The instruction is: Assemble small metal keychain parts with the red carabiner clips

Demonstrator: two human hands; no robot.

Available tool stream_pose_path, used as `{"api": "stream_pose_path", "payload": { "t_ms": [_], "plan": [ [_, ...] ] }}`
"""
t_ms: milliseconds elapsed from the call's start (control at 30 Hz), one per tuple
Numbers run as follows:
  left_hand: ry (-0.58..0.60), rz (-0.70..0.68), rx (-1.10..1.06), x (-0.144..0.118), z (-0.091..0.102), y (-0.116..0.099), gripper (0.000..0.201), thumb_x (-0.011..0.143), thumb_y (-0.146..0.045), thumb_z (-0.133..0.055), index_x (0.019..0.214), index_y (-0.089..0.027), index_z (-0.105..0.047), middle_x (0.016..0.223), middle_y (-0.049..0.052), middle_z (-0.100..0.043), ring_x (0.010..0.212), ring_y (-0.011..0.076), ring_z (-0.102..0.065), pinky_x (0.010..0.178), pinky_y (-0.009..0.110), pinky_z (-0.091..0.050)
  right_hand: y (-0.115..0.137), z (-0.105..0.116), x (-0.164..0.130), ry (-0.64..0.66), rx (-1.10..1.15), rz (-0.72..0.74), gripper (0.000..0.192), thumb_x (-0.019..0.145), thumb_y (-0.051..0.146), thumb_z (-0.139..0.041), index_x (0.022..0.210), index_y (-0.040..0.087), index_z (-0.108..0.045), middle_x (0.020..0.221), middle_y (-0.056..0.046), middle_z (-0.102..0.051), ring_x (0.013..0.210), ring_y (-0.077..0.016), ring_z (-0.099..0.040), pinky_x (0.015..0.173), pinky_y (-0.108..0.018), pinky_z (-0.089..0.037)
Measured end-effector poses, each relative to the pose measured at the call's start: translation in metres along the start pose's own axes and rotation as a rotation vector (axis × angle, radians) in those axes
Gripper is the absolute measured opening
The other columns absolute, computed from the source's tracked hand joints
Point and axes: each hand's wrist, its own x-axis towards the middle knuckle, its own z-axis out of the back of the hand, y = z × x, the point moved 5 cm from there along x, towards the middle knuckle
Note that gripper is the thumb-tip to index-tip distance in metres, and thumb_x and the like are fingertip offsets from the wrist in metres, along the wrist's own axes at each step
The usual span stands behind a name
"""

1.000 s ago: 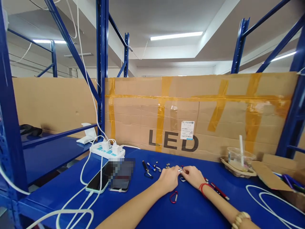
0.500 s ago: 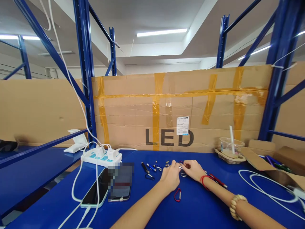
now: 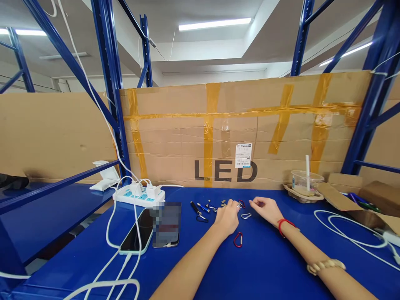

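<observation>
Cardboard [image 3: 250, 125] fills mid-frame, blue bench [image 3: 265, 266] below. Phones [image 3: 150, 229] sit lower left. My left hand [image 3: 227, 217] is curled at centre, can't tell if it's pinching anything; right hand [image 3: 267, 208] is loosely open, holding nothing. Silver carabiner [image 3: 246, 216] lies between them, red carabiner [image 3: 238, 239] just below.

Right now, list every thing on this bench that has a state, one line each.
left hand: curled, fingertips on small metal parts, grip unclear
right hand: loosely open, holds nothing
silver carabiner: flat on the table, between the hands
red carabiner: flat, untouched
power strip: chargers plugged in
phone: screen dark, cable attached
plastic cup: upright, straw in it
</observation>
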Motion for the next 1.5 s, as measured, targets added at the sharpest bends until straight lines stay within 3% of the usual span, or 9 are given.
{"api": "stream_pose_path", "payload": {
  "t_ms": [133, 233, 400, 567, 733, 833, 1067, 1333, 1500],
  "plan": [
    [-0.018, 0.013, -0.039, 0.000, -0.001, 0.003, 0.025, 0.089, -0.023, -0.016, 0.097, -0.020, -0.039, 0.100, 0.003, -0.050, 0.086, 0.0178, -0.054, 0.067, 0.029, -0.043, 0.013, 0.015, -0.006, -0.198, 0.081, -0.002, 0.040, 0.074, 0.046, -0.039, 0.047, 0.018, -0.048, 0.044, 0.001, -0.048, 0.043, -0.0103, -0.042, 0.045, -0.021, -0.032],
    [-0.035, 0.029, -0.089, 0.000, 0.000, 0.004, 0.023, 0.089, -0.023, -0.016, 0.098, -0.021, -0.038, 0.100, 0.002, -0.052, 0.087, 0.0185, -0.053, 0.068, 0.030, -0.042, 0.032, 0.017, -0.004, -0.179, -0.006, 0.090, 0.042, 0.079, 0.042, -0.034, 0.048, 0.018, -0.049, 0.043, 0.001, -0.046, 0.042, -0.0096, -0.041, 0.048, -0.021, -0.032],
    [-0.032, 0.075, -0.150, 0.003, 0.001, 0.007, 0.025, 0.090, -0.025, -0.013, 0.102, -0.022, -0.035, 0.100, 0.003, -0.054, 0.089, 0.0193, -0.053, 0.067, 0.030, -0.041, 0.050, 0.013, 0.004, 0.134, -0.214, 0.278, 0.033, 0.079, 0.033, -0.035, 0.057, 0.020, -0.056, 0.053, 0.002, -0.055, 0.049, -0.0094, -0.047, 0.049, -0.019, -0.029],
    [-0.026, 0.111, -0.161, 0.006, 0.002, 0.009, 0.025, 0.090, -0.025, -0.013, 0.100, -0.022, -0.035, 0.094, 0.003, -0.056, 0.085, 0.0184, -0.054, 0.064, 0.028, -0.040, 0.051, 0.022, -0.006, 0.304, -0.280, 0.392, 0.017, 0.073, 0.028, -0.044, 0.074, 0.023, -0.060, 0.068, 0.002, -0.059, 0.051, -0.0084, -0.050, 0.051, -0.019, -0.032],
    [-0.060, 0.071, -0.166, 0.004, 0.005, 0.003, 0.023, 0.090, -0.024, -0.016, 0.099, -0.022, -0.038, 0.089, 0.002, -0.056, 0.078, 0.0165, -0.055, 0.060, 0.025, -0.039, 0.045, 0.028, -0.023, 0.384, -0.271, 0.519, 0.027, 0.074, 0.020, -0.041, 0.091, 0.024, -0.060, 0.085, -0.001, -0.060, 0.073, -0.0122, -0.056, 0.061, -0.021, -0.039],
    [-0.097, 0.011, -0.179, 0.003, 0.007, -0.003, 0.023, 0.089, -0.023, -0.017, 0.098, -0.022, -0.038, 0.088, 0.001, -0.056, 0.077, 0.0158, -0.054, 0.061, 0.025, -0.038, 0.040, 0.028, -0.027, 0.392, -0.260, 0.524, 0.031, 0.074, 0.019, -0.041, 0.100, 0.025, -0.058, 0.094, -0.003, -0.058, 0.085, -0.0155, -0.055, 0.069, -0.025, -0.041],
    [-0.099, -0.055, -0.144, 0.004, 0.006, -0.009, 0.022, 0.089, -0.021, -0.018, 0.099, -0.022, -0.038, 0.090, 0.000, -0.055, 0.078, 0.0156, -0.054, 0.061, 0.025, -0.037, 0.029, 0.019, -0.028, 0.499, -0.213, 0.522, 0.025, 0.079, 0.024, -0.042, 0.096, 0.028, -0.060, 0.092, -0.002, -0.058, 0.085, -0.0176, -0.055, 0.084, -0.039, -0.035],
    [-0.059, -0.131, -0.166, 0.003, 0.005, -0.013, 0.019, 0.089, -0.021, -0.021, 0.097, -0.023, -0.038, 0.083, -0.002, -0.056, 0.071, 0.0137, -0.054, 0.060, 0.024, -0.039, 0.015, 0.022, -0.018, 0.478, -0.114, 0.427, 0.015, 0.077, 0.025, -0.049, 0.072, 0.021, -0.062, 0.086, -0.001, -0.060, 0.075, -0.0143, -0.057, 0.067, -0.026, -0.042],
    [-0.098, -0.163, -0.141, 0.004, 0.004, -0.013, 0.020, 0.089, -0.021, -0.020, 0.101, -0.022, -0.037, 0.092, 0.000, -0.053, 0.079, 0.0138, -0.054, 0.065, 0.023, -0.041, 0.023, 0.019, -0.024, 0.426, -0.082, 0.447, 0.013, 0.077, 0.026, -0.048, 0.074, 0.020, -0.059, 0.084, -0.002, -0.061, 0.078, -0.0150, -0.057, 0.070, -0.026, -0.042]
  ]
}}
